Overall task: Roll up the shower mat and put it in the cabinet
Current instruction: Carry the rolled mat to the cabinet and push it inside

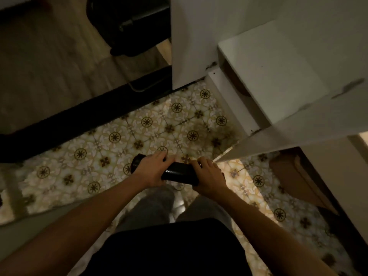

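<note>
The shower mat is a dark, tightly rolled tube held level above the patterned tile floor, in front of my knees. My left hand wraps around its left end, and my right hand grips its right end. Only the middle of the roll and a bit of its left tip show between my fingers. The white cabinet stands to the upper right, its door swung open toward me, and a dark opening shows under the cabinet top.
A black threshold strip runs diagonally between the tiles and a wood floor beyond. A dark bag or case sits on the wood floor at the top. A brown cardboard box lies on the tiles at the right.
</note>
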A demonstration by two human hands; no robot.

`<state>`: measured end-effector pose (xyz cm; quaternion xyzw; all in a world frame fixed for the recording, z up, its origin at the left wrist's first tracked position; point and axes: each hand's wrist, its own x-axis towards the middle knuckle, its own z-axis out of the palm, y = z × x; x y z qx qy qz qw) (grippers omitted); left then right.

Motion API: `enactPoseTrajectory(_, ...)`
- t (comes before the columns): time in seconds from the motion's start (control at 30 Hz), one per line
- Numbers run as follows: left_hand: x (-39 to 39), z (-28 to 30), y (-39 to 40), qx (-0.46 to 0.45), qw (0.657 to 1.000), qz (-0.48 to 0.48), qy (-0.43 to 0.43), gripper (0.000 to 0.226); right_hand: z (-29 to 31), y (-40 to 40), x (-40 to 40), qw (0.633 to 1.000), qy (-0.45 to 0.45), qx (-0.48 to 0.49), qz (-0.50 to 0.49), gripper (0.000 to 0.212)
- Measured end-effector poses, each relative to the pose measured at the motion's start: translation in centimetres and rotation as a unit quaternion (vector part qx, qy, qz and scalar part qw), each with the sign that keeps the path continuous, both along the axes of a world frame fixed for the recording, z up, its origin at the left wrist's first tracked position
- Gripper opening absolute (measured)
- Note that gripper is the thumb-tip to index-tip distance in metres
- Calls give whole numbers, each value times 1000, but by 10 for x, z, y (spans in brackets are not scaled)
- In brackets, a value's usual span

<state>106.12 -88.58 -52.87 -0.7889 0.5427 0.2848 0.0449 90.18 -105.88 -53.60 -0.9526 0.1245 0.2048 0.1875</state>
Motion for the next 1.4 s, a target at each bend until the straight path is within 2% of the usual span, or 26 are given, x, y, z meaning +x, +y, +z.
enactPoseTrajectory(0.2, 110, 1, -80, -7, 990, -137, -18, 78, -9, -44, 71, 993, -15, 15, -117, 76)
enactPoseTrajectory(0.4, 172, -26, -173, 10, 971, -240, -12, 74, -32, -102, 115, 976, 1, 42, -215, 78)
enactPoseTrajectory(0.57, 208, -73, -257, 35, 961, -274, -14, 73, -73, -163, 149, 960, 22, 39, -276, 78)
enactPoseTrajectory(0.83, 258, -173, -383, 28, 947, -320, -23, 76, -158, -254, 201, 923, 62, 51, -375, 77)
enactPoseTrajectory(0.97, 291, -240, -432, 14, 937, -350, -20, 76, -225, -288, 228, 913, 57, 52, -401, 80)
enactPoseTrajectory(1.1, 330, -342, -482, -8, 917, -397, -33, 76, -326, -322, 260, 914, 44, 30, -403, 79)
enactPoseTrajectory(1.27, 376, -494, -534, -7, 901, -432, -24, 68, -477, -375, 297, 941, 29, -4, -336, 78)
enactPoseTrajectory(1.4, 404, -580, -578, -77, 889, -451, -3, 61, -564, -417, 317, 952, -1, -47, -302, 83)
